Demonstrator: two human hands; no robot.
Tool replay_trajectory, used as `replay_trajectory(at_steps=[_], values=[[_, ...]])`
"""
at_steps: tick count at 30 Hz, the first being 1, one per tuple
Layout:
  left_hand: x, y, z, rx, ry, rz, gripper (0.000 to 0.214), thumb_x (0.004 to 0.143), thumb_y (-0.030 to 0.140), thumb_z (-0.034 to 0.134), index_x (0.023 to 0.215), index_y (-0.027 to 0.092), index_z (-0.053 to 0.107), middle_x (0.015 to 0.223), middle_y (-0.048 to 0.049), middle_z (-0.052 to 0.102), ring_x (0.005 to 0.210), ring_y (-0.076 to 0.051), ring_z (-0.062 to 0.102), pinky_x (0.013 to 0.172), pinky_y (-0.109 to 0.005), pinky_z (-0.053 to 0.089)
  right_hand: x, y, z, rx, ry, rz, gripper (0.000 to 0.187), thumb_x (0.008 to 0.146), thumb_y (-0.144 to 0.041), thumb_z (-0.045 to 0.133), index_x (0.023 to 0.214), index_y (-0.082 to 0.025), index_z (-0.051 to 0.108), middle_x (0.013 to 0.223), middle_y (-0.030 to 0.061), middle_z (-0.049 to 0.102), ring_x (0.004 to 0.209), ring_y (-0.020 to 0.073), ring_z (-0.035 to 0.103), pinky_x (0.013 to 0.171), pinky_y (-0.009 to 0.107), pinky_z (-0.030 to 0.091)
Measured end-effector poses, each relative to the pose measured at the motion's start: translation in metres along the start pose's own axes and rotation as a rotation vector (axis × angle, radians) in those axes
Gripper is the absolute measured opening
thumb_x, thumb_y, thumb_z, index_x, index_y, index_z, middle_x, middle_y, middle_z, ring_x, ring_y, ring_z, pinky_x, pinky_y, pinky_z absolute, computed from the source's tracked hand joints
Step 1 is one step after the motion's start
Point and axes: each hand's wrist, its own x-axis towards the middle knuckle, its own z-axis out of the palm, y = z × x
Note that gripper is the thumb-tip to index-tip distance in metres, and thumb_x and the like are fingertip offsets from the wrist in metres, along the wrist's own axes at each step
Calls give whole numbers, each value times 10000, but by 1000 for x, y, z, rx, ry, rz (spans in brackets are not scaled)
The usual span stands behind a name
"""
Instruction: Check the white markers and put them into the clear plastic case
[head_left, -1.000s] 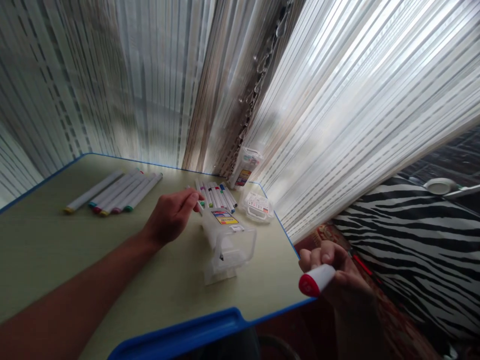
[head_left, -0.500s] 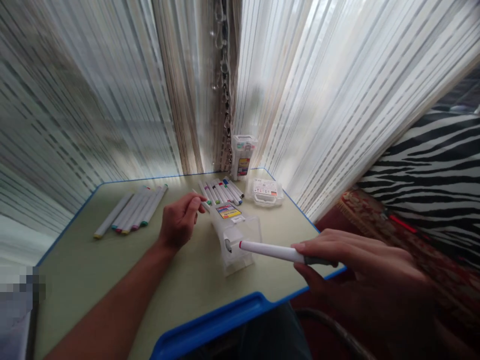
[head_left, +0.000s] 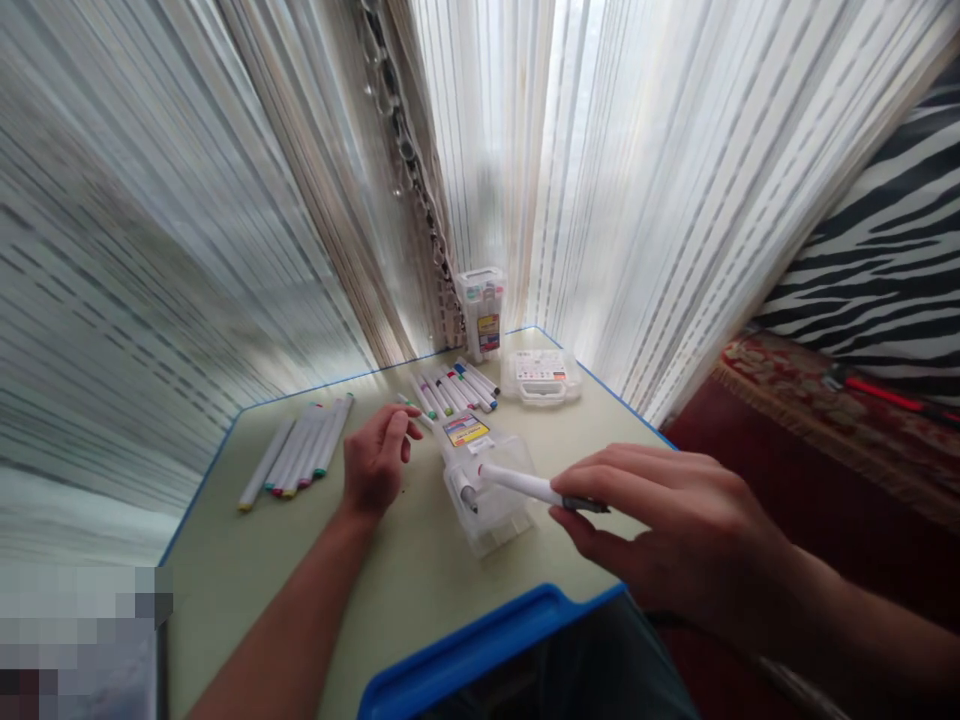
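My right hand pinches a white marker between thumb and fingers. Its red-ringed end points left, in front of a clear plastic case; the dark grey tapered end sticks out under my fingers. The case lies on its side with its opening towards me and a label on top. One grey-tipped marker rests inside it. My left hand is closed beside the case, fingers curled. A thin white marker with a green end shows just behind those fingertips; I cannot tell whether they grip it.
White markers with coloured ends lie in a row at left; another group lies behind the case. A filled clear case stands at the back, next to a lying one. A blue-rimmed table meets string curtains.
My right hand has brought the marker left, so its red-ringed end now overlaps the case opening. My left hand stays beside the case. The whole view has tilted and shifted.
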Motion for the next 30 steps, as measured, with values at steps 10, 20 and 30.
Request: replay_trajectory(at_steps=[10, 20, 30], values=[[0, 3, 1, 83, -2, 7, 336, 958, 363, 455, 921, 135, 699, 681, -14, 662, 468, -98, 496, 485, -223, 400, -58, 58, -32, 827, 216, 788, 199, 714, -398, 845, 790, -235, 760, 600, 0, 639, 467, 99, 513, 403, 194, 407], [1, 10, -2, 153, -4, 33, 340, 963, 372, 450, 887, 154, 698, 680, -5, 674, 605, -131, 585, 564, -214, 405, -55, 70, -23, 1175, 169, 844, 195, 761, -355, 811, 806, -191, 717, 578, -23, 521, 504, 70, 428, 442, 167, 349], [1, 9, -2, 189, -17, 66, 344, 961, 381, 445, 848, 164, 687, 668, -1, 685, 573, -132, 588, 557, -229, 403, -50, 69, -20, 1187, 120, 831, 194, 750, -339, 822, 806, -185, 718, 587, -13, 547, 487, 69, 442, 428, 165, 348]])
